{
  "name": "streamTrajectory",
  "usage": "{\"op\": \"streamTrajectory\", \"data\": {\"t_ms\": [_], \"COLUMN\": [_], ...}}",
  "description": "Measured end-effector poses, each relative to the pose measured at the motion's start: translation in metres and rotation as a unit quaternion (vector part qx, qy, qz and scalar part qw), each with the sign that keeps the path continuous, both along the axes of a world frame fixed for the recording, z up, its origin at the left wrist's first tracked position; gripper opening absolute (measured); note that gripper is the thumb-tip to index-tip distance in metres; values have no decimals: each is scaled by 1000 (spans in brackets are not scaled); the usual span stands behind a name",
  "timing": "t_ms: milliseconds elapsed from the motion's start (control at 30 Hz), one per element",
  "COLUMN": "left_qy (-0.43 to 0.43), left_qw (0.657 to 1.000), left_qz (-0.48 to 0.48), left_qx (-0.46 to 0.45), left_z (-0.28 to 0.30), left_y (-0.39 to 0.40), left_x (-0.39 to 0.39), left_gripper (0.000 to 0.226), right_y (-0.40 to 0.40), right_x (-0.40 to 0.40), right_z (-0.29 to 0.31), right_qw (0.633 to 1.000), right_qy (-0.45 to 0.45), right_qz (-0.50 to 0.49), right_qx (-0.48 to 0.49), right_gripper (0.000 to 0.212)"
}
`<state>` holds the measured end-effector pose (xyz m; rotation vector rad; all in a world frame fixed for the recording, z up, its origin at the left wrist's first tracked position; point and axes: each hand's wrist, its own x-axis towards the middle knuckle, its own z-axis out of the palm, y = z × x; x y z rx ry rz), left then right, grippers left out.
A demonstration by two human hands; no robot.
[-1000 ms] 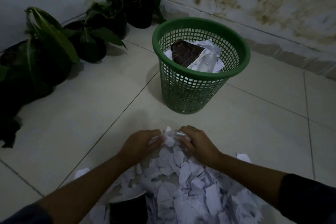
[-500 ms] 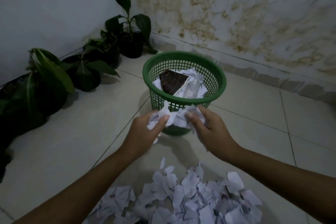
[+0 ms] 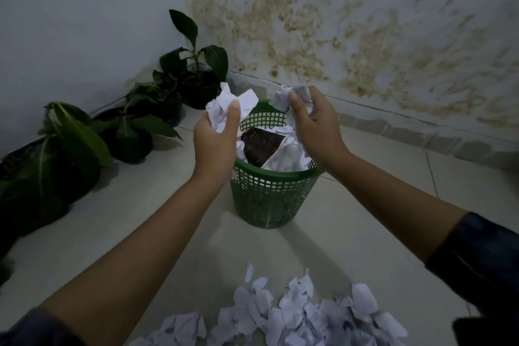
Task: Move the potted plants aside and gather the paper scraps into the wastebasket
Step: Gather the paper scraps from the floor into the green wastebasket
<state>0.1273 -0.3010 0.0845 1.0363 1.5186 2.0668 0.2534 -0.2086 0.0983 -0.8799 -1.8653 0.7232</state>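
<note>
A green mesh wastebasket (image 3: 269,199) stands on the tiled floor, holding white paper and a dark booklet (image 3: 259,146). My left hand (image 3: 216,137) grips a bunch of white paper scraps (image 3: 224,108) above the basket's left rim. My right hand (image 3: 311,123) grips another bunch of scraps (image 3: 292,94) above its right side. A heap of loose paper scraps (image 3: 286,314) lies on the floor near me. Several potted plants (image 3: 134,132) in dark pots line the left wall into the corner.
A stained wall (image 3: 351,36) rises close behind the basket. Bare floor tiles (image 3: 393,182) stretch to the right of it. A large leafy plant (image 3: 53,154) sits at the far left.
Both hands have lifted the scraps from the heap up and forward, from in front of the basket to over its opening, and have moved apart.
</note>
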Motion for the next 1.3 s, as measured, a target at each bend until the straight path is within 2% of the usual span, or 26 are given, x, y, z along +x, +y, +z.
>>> {"op": "streamTrajectory", "data": {"t_ms": [67, 167, 267, 333, 400, 467, 567, 633, 733, 933, 1000, 1100, 1200, 1300], "left_qy": [-2, 2, 38, 103, 207, 292, 346, 347, 331, 365, 376, 405, 466, 499], "left_qw": [1000, 1000, 998, 987, 959, 929, 908, 906, 905, 878, 866, 850, 808, 763], "left_qz": [2, 20, 23, 11, 2, 13, 37, 76, 118, 76, 61, 29, -17, -52], "left_qx": [6, 13, -40, -126, -195, -227, -234, -229, -239, -301, -323, -335, -362, -407], "left_z": [4, 9, 9, 0, -10, -19, -26, -31, -37, -21, -18, -22, -26, -23], "left_y": [12, 30, 45, 55, 59, 61, 59, 61, 63, 56, 54, 50, 45, 43], "left_x": [1, 4, 5, -2, -11, -18, -16, -16, -21, -14, -14, -20, -30, -31], "left_gripper": [14, 22, 20, 15, 22, 26, 40, 47, 43, 36, 34, 36, 55, 65], "right_y": [7, 16, 27, 33, 35, 36, 31, 28, 28, 38, 39, 29, 16, 17], "right_x": [0, 6, 17, 26, 33, 37, 38, 37, 33, 30, 31, 32, 36, 41], "right_z": [-4, -16, -28, -34, -39, -45, -47, -48, -48, -43, -38, -34, -31, -34], "right_qw": [997, 990, 982, 977, 973, 969, 972, 969, 947, 920, 925, 955, 972, 975], "right_qy": [-71, -137, -189, -206, -221, -236, -222, -227, -297, -377, -359, -250, -158, -143], "right_qz": [14, 14, -21, -49, -62, -66, -78, -99, -122, -83, -67, -78, -81, -63], "right_qx": [-9, -24, -7, -8, -11, 1, 8, 15, 18, -71, -105, -136, -154, -160], "right_gripper": [36, 32, 36, 29, 22, 19, 16, 19, 35, 60, 59, 53, 53, 54]}}
